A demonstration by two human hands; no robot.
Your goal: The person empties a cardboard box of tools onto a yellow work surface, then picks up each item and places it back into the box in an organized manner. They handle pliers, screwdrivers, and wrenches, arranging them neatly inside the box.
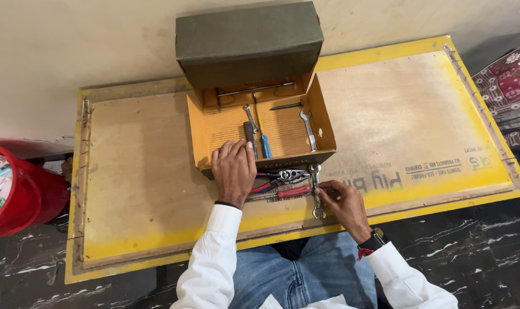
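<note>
While the left hand (pixel 233 170) rests with loose fingers on the box (pixel 198 129) front wall, the right hand (pixel 343 203) pinches a spanner (pixel 315 190) lying on the board (pixel 139 183), beside red-handled pliers (pixel 283 182).

White long sleeves, blue jeans, a black watch (pixel 376 240) with red band.

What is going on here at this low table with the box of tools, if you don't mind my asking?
A person in a white shirt sits at a yellow-edged plywood board. The left hand rests on the front wall of an open cardboard box that holds a blue-handled screwdriver and small spanners. The right hand grips a double-ended spanner lying on the board just in front of the box, beside red-handled pliers.
</note>
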